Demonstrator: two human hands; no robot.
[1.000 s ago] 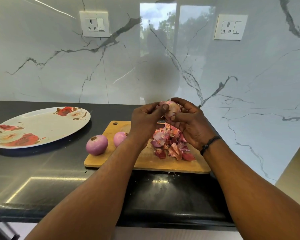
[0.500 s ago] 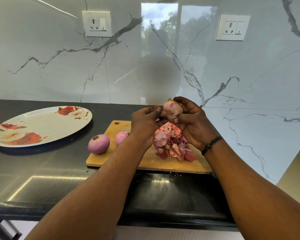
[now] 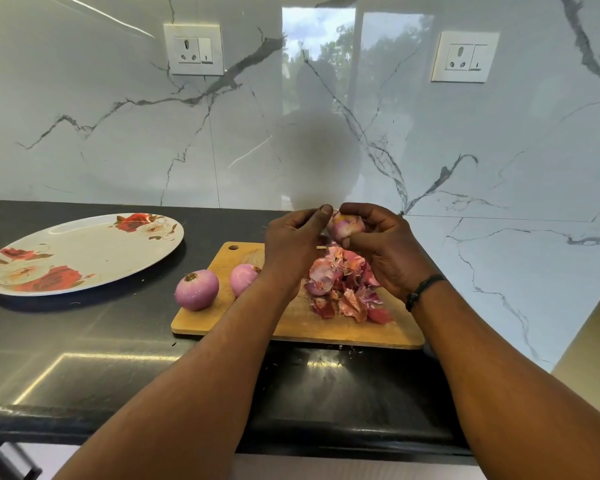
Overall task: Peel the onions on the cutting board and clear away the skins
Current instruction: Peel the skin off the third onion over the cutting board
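Observation:
My right hand [image 3: 385,247] grips a partly peeled pink onion [image 3: 346,226] in the air above the wooden cutting board [image 3: 291,327]. My left hand [image 3: 293,242] is at the onion's left end, its thumb and fingertips pinched on the skin there. A heap of pink onion skins [image 3: 340,289] lies on the board under my hands. One peeled purple onion [image 3: 197,289] sits at the board's left edge, half on the counter. A second peeled onion [image 3: 244,279] rests on the board, partly hidden by my left wrist.
A large oval plate with red flowers [image 3: 80,252] lies on the black counter [image 3: 84,348] to the left. A marble wall with two sockets [image 3: 194,49] rises behind and also closes in on the right. The counter's front edge runs below my forearms.
Both hands have lifted the onion a little higher. My left fingers have shifted along its left end, pulling at the skin. The board, plate and other onions have stayed put.

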